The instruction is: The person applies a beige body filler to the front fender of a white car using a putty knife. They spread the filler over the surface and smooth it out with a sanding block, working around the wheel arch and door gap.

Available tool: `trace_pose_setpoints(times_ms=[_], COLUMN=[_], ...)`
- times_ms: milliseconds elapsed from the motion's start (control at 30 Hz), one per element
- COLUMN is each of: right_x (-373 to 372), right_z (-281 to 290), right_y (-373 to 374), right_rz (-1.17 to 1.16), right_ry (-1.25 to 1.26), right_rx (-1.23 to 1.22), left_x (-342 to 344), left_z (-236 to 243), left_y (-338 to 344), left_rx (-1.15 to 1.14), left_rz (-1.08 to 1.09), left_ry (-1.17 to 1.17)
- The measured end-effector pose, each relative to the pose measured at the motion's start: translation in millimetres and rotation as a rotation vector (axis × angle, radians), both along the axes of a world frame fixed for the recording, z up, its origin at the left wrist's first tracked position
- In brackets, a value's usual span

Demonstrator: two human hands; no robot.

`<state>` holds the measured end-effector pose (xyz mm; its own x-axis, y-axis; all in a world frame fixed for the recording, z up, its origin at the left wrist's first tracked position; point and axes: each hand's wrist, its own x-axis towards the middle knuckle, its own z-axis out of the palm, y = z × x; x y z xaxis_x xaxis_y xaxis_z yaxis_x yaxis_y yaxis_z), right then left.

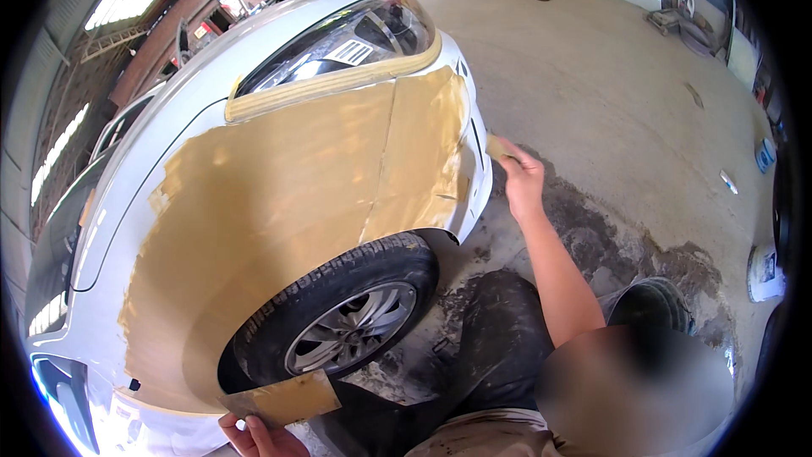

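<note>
The right hand (520, 176) pinches a small spreader (499, 148) against the bumper's putty-coated corner (427, 148) — its blade mostly hidden behind the fingers. The left hand (258, 436), half cut off by the frame's edge, grips a flat, putty-smeared board (283, 399) below the front wheel (347, 322). A white bucket (765, 272) stands at the far right — label unreadable.

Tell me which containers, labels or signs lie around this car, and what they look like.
White container with a label: floor at far right, beside dark stains.
Blue-and-white can: floor, right edge, farther back.
Small white scrap: floor, near that can.
Dark bucket: beside the person's right arm.
</note>
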<state>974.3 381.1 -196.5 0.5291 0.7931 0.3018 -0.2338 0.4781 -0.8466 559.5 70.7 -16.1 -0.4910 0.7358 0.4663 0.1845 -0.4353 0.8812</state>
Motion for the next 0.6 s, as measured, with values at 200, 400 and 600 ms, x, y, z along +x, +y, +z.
trace_pose_setpoints(times_ms=[200, 400, 600], right_x=[0.4, -32.7, -144.4], right_z=[10.2, -7.8, 49.7], right_y=[-49.6, -102.4, -116.3], right_rz=[0.182, 0.340, -0.257], right_ry=[0.812, 1.013, -0.140], right_rx=[-0.123, -0.059, -0.125], left_x=[-14.7, 2.1, -6.7], left_z=[-14.0, -17.5, -20.6], left_y=[-9.4, 0.4, -3.9], left_rx=[-0.082, 0.077, 0.089], left_rz=[0.253, 0.081, -0.101], left_ry=[0.441, -0.119, -0.112])
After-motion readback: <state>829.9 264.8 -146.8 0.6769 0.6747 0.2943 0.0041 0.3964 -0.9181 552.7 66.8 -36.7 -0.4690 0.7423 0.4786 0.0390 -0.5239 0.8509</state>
